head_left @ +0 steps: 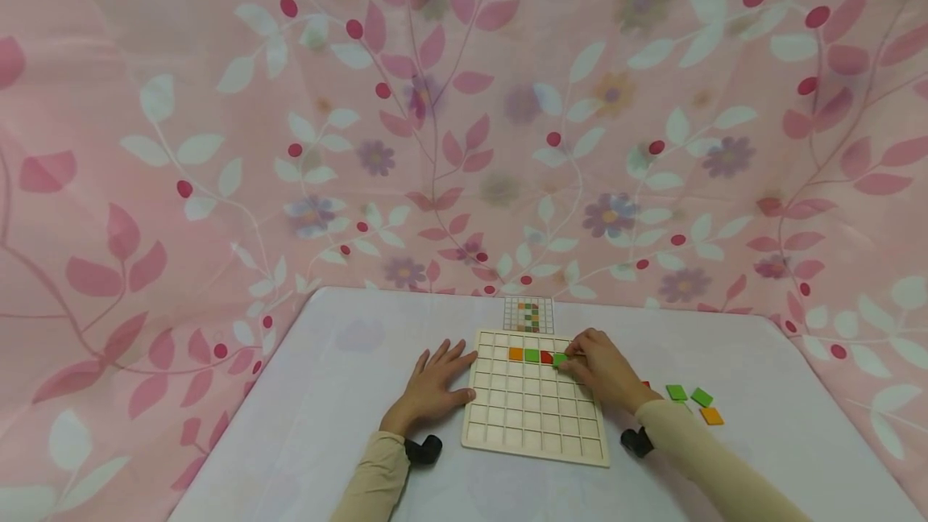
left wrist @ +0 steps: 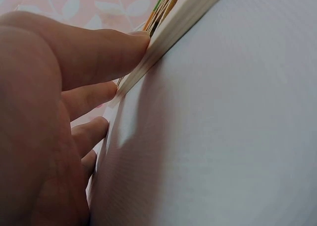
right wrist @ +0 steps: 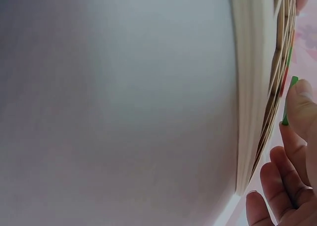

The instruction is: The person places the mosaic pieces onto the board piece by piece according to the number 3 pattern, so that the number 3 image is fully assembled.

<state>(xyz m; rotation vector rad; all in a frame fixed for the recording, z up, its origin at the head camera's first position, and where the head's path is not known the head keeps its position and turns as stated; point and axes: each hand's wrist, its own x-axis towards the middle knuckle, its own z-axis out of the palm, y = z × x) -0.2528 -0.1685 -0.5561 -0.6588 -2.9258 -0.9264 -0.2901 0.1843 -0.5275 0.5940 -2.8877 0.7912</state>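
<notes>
A pale wooden grid board (head_left: 535, 428) lies on the table. In one of its upper rows sit an orange tile (head_left: 515, 354), a green tile (head_left: 532, 355) and a red tile (head_left: 547, 358), side by side. My right hand (head_left: 603, 366) pinches another green tile (head_left: 559, 361) between thumb and finger, just right of the red one. The right wrist view shows this pinched tile (right wrist: 292, 94) tilted at the board's surface. With fingers spread, my left hand (head_left: 435, 385) touches the board's left edge with thumb and index finger. The left wrist view shows the thumb (left wrist: 114, 52) against that edge.
Behind the board lies a printed pattern card (head_left: 528, 316) with coloured squares on a grid. To the right are loose tiles: two green (head_left: 677, 392), one orange (head_left: 712, 416) and a red one (head_left: 646, 384) partly hidden by the right arm. A floral curtain (head_left: 464, 143) hangs behind the white-covered table.
</notes>
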